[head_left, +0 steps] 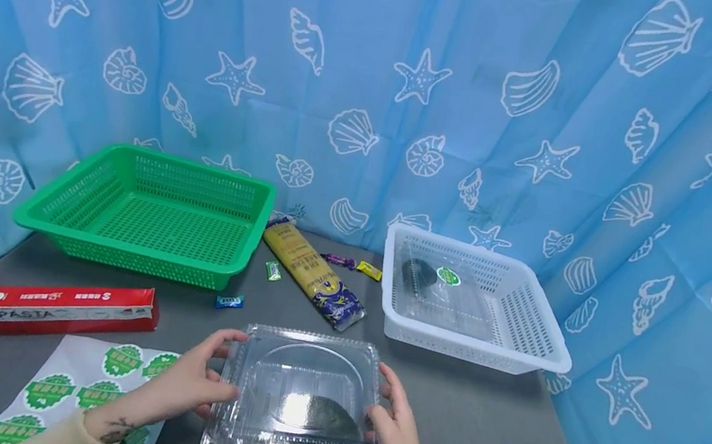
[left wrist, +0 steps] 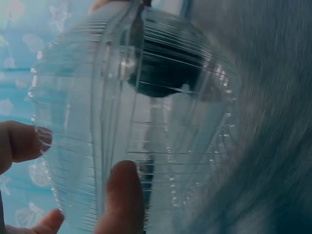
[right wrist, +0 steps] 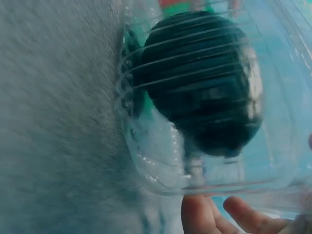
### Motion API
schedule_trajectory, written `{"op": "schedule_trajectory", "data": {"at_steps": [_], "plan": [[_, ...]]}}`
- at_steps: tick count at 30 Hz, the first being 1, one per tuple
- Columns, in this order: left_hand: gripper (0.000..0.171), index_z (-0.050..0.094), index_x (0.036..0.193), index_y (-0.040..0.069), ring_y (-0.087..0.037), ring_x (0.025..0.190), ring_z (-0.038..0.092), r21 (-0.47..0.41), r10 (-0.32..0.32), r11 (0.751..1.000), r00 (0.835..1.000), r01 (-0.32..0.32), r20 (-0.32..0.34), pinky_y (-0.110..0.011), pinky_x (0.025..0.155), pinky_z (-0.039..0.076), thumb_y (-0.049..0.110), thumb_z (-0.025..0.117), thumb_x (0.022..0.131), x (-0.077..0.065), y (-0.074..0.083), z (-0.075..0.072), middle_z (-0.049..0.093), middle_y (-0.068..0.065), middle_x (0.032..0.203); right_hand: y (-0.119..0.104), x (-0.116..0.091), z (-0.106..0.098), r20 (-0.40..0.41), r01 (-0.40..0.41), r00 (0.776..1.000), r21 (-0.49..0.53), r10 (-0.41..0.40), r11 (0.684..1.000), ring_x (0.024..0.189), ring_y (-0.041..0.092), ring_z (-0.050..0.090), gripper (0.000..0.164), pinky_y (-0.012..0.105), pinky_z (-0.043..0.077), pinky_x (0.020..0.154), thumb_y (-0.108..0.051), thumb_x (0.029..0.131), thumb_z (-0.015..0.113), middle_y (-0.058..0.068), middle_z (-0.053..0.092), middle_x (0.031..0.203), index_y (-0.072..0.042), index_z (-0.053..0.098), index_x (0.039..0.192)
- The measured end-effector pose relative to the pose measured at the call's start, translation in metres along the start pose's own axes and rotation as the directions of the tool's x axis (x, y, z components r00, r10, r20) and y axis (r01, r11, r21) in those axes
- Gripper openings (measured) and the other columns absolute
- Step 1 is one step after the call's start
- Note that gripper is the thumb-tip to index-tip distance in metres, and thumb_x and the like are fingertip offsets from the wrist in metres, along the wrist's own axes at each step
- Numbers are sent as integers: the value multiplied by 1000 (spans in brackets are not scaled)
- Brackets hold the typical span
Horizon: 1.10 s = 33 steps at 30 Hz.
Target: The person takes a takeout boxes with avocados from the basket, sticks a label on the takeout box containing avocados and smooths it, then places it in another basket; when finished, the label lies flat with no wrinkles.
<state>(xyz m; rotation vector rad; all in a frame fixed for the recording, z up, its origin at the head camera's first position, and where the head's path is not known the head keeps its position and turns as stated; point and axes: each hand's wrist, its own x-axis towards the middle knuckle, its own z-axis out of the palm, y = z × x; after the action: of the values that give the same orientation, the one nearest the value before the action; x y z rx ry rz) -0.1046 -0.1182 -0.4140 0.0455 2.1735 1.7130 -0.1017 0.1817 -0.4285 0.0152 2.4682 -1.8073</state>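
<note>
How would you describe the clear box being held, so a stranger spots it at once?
Start with the grey table. At its near side, just right of the sticker sheet, is the lidded clear box, with a dark rounded thing inside. The similar box in the white basket bears a green sticker; this one's lid shows none.

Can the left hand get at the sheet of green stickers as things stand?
Probably yes, but only after letting go: the left hand grips the clear plastic container. The sheet of green stickers lies close by, partly hidden behind the forearm, with several stickers uncovered.
</note>
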Motion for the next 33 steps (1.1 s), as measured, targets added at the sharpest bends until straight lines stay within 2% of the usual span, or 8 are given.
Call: {"op": "schedule_trajectory", "data": {"at_steps": [8,14,22,24,26,29,31,33], "plan": [[68,34,125,26,-34,96,47,8,11,1000,999,-10,-53,-40,48,50,8,67,68,39,2,-16,33,-19,122,1,31,8,-43,23,999,21,-22,1000,69,19,51,63,31,48,50,0,75,43,22,40,116,-15,28,134],[67,34,125,27,-33,97,44,13,14,1000,999,-14,-40,-39,49,50,10,68,69,53,0,-27,32,-17,122,-1,43,15,-45,12,999,46,-10,999,65,17,49,64,30,47,50,0,75,43,21,40,116,-16,27,135],[67,35,126,28,-33,98,46,11,-5,1000,999,5,-31,-39,52,51,13,69,70,57,0,-33,33,-17,125,-1,48,18,-53,3,999,30,-2,1000,66,19,52,66,30,48,51,-1,73,44,21,41,116,-17,28,135],[66,34,127,27,-32,100,47,33,6,999,999,-5,-39,-39,55,51,20,69,72,51,0,-36,33,-18,126,-1,48,17,-47,14,999,-2,-14,1000,73,22,53,63,32,48,55,-3,75,44,21,41,118,-16,29,134],[65,33,129,24,-30,100,50,113,40,993,996,-31,-78,-38,59,51,29,67,74,39,2,-41,35,-19,127,-1,46,13,-47,44,998,-59,-46,997,86,29,53,55,36,49,64,-8,81,44,22,41,120,-12,31,134],[67,34,129,18,-25,96,53,309,103,950,980,-46,-172,-36,65,50,46,62,74,11,4,-52,41,-17,125,-1,38,3,-93,79,992,-104,-89,991,102,32,48,42,40,47,72,-16,89,42,22,42,122,-4,38,128],[67,40,125,15,-23,91,55,456,135,890,961,-11,-240,-35,65,50,53,59,74,-9,4,-62,48,-15,119,-2,30,-7,-166,89,980,-105,-106,990,103,28,50,35,39,48,72,-16,90,43,21,46,118,0,44,121],[69,44,122,11,-24,89,55,566,130,822,949,59,-287,-38,66,49,56,59,71,-27,0,-73,52,-15,114,-2,22,-15,-254,82,962,-73,-98,994,95,17,54,27,35,50,67,-12,89,45,18,50,112,2,49,112]]}}
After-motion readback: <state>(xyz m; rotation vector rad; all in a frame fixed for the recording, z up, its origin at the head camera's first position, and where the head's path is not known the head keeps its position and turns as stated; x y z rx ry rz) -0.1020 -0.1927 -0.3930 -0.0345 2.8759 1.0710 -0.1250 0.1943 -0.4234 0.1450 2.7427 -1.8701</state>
